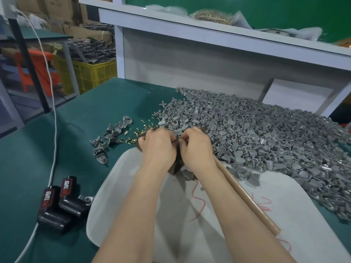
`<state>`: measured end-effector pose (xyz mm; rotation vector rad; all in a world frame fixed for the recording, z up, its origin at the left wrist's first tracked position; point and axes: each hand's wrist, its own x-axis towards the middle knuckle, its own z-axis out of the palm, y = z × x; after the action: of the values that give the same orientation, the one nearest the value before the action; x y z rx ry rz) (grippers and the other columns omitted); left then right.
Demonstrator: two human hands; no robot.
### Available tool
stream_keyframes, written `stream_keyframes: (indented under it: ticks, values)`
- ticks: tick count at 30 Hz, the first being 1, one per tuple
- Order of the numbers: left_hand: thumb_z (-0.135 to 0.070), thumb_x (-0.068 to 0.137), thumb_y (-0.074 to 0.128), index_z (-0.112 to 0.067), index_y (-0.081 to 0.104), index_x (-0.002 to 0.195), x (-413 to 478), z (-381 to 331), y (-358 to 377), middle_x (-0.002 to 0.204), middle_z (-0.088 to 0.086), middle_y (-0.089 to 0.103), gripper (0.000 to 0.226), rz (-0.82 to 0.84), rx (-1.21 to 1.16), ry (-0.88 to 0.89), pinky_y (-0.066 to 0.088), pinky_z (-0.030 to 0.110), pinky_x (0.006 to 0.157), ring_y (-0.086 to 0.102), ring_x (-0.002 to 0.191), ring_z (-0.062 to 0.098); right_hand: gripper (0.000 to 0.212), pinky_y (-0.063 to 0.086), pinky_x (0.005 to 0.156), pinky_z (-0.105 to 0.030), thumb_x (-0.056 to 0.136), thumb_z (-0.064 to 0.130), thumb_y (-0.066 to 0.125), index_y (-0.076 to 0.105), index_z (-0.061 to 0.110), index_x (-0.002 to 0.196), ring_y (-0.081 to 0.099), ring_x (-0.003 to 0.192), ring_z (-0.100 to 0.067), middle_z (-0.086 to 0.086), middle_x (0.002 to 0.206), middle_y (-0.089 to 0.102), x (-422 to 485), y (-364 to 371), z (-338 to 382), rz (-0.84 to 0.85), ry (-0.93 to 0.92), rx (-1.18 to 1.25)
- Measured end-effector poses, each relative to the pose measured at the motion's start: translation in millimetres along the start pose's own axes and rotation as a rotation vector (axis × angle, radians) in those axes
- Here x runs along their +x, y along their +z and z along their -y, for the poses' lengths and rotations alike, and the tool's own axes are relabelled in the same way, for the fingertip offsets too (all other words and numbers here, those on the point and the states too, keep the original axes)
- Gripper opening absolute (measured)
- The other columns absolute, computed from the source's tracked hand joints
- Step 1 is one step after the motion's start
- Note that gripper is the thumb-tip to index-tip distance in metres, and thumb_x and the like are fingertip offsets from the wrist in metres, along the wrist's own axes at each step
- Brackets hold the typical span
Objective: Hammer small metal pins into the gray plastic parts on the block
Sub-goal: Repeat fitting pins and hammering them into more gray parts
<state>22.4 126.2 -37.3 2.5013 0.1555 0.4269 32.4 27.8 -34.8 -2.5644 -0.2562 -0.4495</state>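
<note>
Both hands are in tight over the block [175, 165], a dark brown lump sitting at the far lip of the white tub [123, 186] on the green worktop [76, 118]. The left hand [157, 147] and right hand [195, 149] are knuckles-up, fingers curled in, fingertips meeting right above the block's top. What they pinch between them is hidden, so I can't tell whether it's a pin, a part or both. My read: this is the seating step, a small piece being lined up before any blow. The wooden handle [247, 198], surely the hammer's, lies untouched under the right forearm, its head out of sight. The big heap of gray plastic parts [266, 141] spreads to the right, touching the tub's edge, and a smaller cluster of gray parts [112, 133] sits apart on the left. The brass pins [139, 130] are scattered just beside the left hand. Those pins look tiny, hard and slick, so expect them to roll and slip; best taken by the shank between thumb and forefinger tips. The parts look light and rigid, easy to knock askew, so hold one by its broad flat end. The block looks solid enough to stay put under a tap
</note>
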Motion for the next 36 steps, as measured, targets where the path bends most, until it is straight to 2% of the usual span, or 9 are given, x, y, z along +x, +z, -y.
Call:
stream_keyframes:
  ticks: [5,8,14,21,24,27,31,36]
  values:
    - [-0.02,0.091,0.052,-0.023,0.068,0.084,-1,0,0,0.103,0.0,0.062,0.017,-0.002,-0.006,0.008,0.019,0.033,0.078,0.044,0.107,0.028,0.009,0.038,0.083,-0.027,0.091,0.016,0.055,0.063,0.012,0.091,0.056,0.097,-0.021,-0.004,0.104,0.058,6,-6,0,0.079,0.066,0.011]
    - [-0.02,0.091,0.053,-0.024,0.068,0.083,0,0,0,0.103,0.0,0.063,0.017,0.004,-0.012,0.006,0.02,0.034,0.079,0.044,0.108,0.029,0.007,0.04,0.084,-0.029,0.091,0.016,0.055,0.06,0.016,0.086,0.056,0.098,-0.023,-0.006,0.103,0.061,7,-8,1,0.106,0.101,0.038]
    - [-0.022,0.09,0.055,-0.024,0.067,0.083,0,0,0,0.104,-0.001,0.063,0.014,-0.001,-0.019,-0.001,0.021,0.034,0.08,0.044,0.108,0.028,0.008,0.038,0.079,-0.024,0.091,0.018,0.055,0.058,0.019,0.083,0.056,0.093,-0.019,0.0,0.092,0.061,6,-8,0,0.113,0.153,0.078]
    - [-0.024,0.091,0.055,-0.025,0.068,0.085,0,0,0,0.105,-0.002,0.063,0.014,0.008,-0.017,-0.012,0.023,0.034,0.081,0.045,0.109,0.028,0.008,0.04,0.084,-0.028,0.091,0.016,0.055,0.061,0.015,0.086,0.055,0.091,-0.019,-0.003,0.098,0.061,4,-4,-1,0.076,0.114,0.069]
    - [-0.024,0.091,0.056,-0.024,0.068,0.086,0,0,0,0.105,-0.003,0.063,0.013,0.017,-0.02,-0.014,0.022,0.033,0.08,0.045,0.108,0.027,0.011,0.042,0.08,-0.025,0.091,0.017,0.057,0.067,0.018,0.086,0.056,0.084,-0.012,0.006,0.088,0.062,6,-12,-7,0.124,0.087,0.117]
    - [-0.024,0.09,0.057,-0.026,0.068,0.088,1,0,0,0.105,-0.004,0.063,0.012,0.023,-0.027,-0.024,0.023,0.034,0.081,0.045,0.108,0.026,0.017,0.046,0.08,-0.024,0.093,0.015,0.055,0.071,0.018,0.097,0.061,0.081,-0.008,0.011,0.083,0.064,11,-23,-13,0.159,0.09,0.169]
    - [-0.021,0.09,0.055,-0.027,0.068,0.087,1,0,-1,0.103,-0.004,0.063,0.015,0.023,-0.029,-0.028,0.021,0.033,0.08,0.044,0.108,0.027,0.018,0.043,0.085,-0.02,0.091,0.015,0.057,0.071,0.018,0.103,0.06,0.089,-0.009,0.006,0.098,0.069,11,-23,-11,0.136,-0.006,0.111]
    - [-0.025,0.092,0.055,-0.024,0.069,0.09,1,1,-1,0.105,-0.002,0.063,0.014,0.029,-0.016,-0.019,0.025,0.035,0.084,0.044,0.11,0.028,0.016,0.047,0.087,-0.035,0.089,0.015,0.058,0.07,0.014,0.1,0.059,0.091,-0.021,-0.006,0.102,0.062,11,-16,-4,0.131,-0.076,-0.032]
